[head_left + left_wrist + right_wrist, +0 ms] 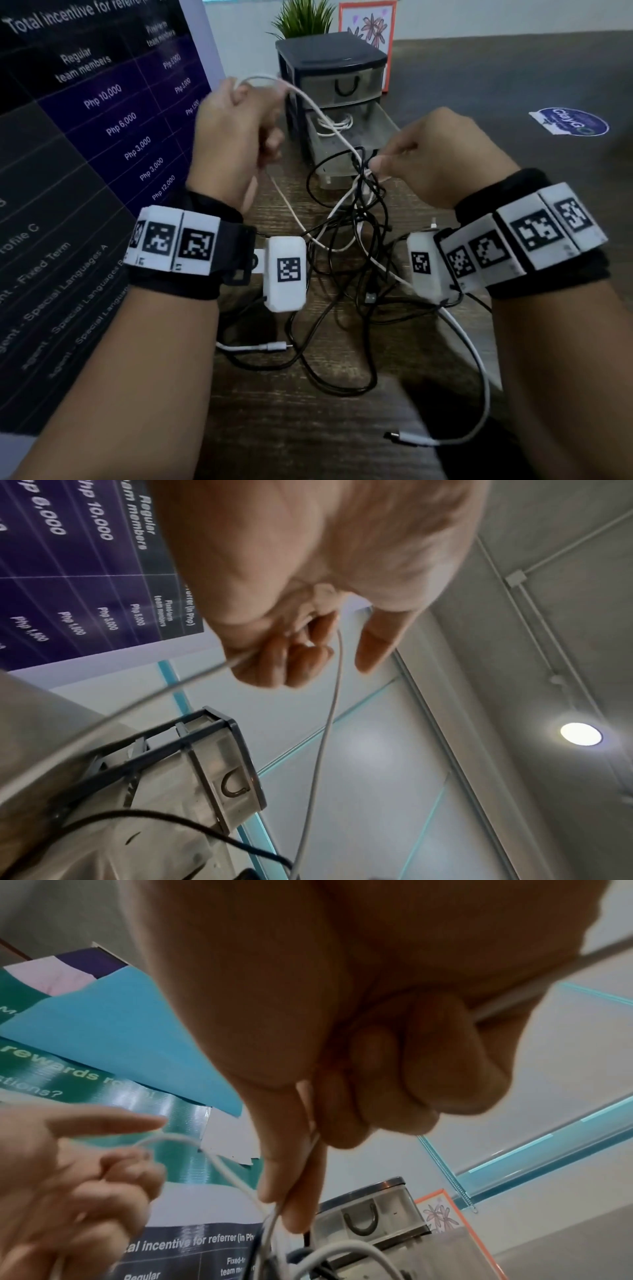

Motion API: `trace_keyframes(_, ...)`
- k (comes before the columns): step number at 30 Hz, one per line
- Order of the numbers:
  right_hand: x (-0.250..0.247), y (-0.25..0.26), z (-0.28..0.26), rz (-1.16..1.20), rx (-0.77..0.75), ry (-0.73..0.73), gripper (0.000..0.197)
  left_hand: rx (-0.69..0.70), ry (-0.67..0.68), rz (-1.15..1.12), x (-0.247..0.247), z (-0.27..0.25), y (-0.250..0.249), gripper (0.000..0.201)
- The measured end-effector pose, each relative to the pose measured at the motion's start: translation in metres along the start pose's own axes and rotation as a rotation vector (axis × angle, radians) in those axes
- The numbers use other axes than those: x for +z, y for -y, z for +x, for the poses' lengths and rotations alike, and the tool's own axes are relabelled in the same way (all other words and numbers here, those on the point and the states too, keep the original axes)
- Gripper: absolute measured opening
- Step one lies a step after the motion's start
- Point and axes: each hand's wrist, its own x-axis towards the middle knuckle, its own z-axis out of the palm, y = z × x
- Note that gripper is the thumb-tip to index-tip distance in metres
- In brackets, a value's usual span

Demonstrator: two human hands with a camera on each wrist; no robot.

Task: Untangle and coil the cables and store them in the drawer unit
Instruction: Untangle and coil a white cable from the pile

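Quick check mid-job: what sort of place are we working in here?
Probably an office desk. A referral incentive poster listing team-member payouts stands on the left, a small plastic drawer unit sits on the wood-grain desk, and a potted plant is behind.

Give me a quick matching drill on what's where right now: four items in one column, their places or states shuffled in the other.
Items:
1. left hand
2. right hand
3. coiled white cable
4. top translucent grey drawer with black handle

States:
A. closed
B. lying inside the open lower drawer
C. pinching the thin white cable at the knot of black cables
D. raised, holding a loop of the thin white cable

Pairs: 1-D, 2-C, 3-B, 4-A
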Motion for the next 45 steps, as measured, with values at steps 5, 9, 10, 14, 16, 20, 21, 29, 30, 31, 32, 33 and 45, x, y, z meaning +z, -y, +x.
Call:
trace_keyframes(5,-0.01,-0.021,0.009,-0.017,0.148,-0.187,0.02,-0.183,-0.36,0.063,-0.019,0.013,0.019,0.038)
trace_keyframes(9,-0.024,-0.046,0.016,-0.062,0.277,-0.346,0.029,-0.193,-0.403,0.291,-0.035,0.02,0.026,0.036)
trace_keyframes(10,-0.026,-0.05,0.016,-0.065,0.294,-0.38,0.03,-0.228,-0.34,0.376,-0.037,0.022,0.028,0.032)
trace_keyframes(14,-0.032,-0.051,0.017,-0.002,0.26,-0.511,0.034,-0.285,-0.099,0.684,-0.032,0.016,0.035,0.012)
trace_keyframes(16,-0.033,-0.046,0.016,0.055,0.194,-0.52,0.033,-0.265,-0.001,0.977,-0.02,0.01,0.032,0.036)
trace_keyframes(20,-0.029,-0.03,0.006,0.12,0.022,-0.343,0.026,0.072,0.193,0.874,0.006,-0.002,0.021,0.076)
trace_keyframes(21,-0.028,-0.024,0.002,0.126,-0.025,-0.303,0.02,0.176,0.258,0.829,0.013,-0.006,0.019,0.074)
trace_keyframes(29,-0.022,0.009,-0.01,0.359,-0.429,-0.147,0.021,0.348,0.417,0.516,0.047,-0.021,0.031,0.038)
trace_keyframes(30,-0.023,0.01,-0.011,0.418,-0.459,-0.165,0.021,0.337,0.418,0.556,0.043,-0.017,0.036,0.022)
trace_keyframes(31,-0.024,0.012,-0.012,0.477,-0.485,-0.186,0.019,0.314,0.424,0.628,0.038,-0.014,0.041,0.012)
trace_keyframes(32,-0.026,0.013,-0.012,0.527,-0.507,-0.217,0.018,0.275,0.428,0.725,0.035,-0.012,0.044,0.011)
trace_keyframes(33,-0.027,0.014,-0.013,0.558,-0.526,-0.265,0.019,0.215,0.432,0.83,0.032,-0.01,0.047,0.016)
trace_keyframes(45,-0.044,-0.039,0.006,0.107,0.102,-0.626,0.038,0.17,0.367,0.945,0.017,-0.005,0.035,0.02)
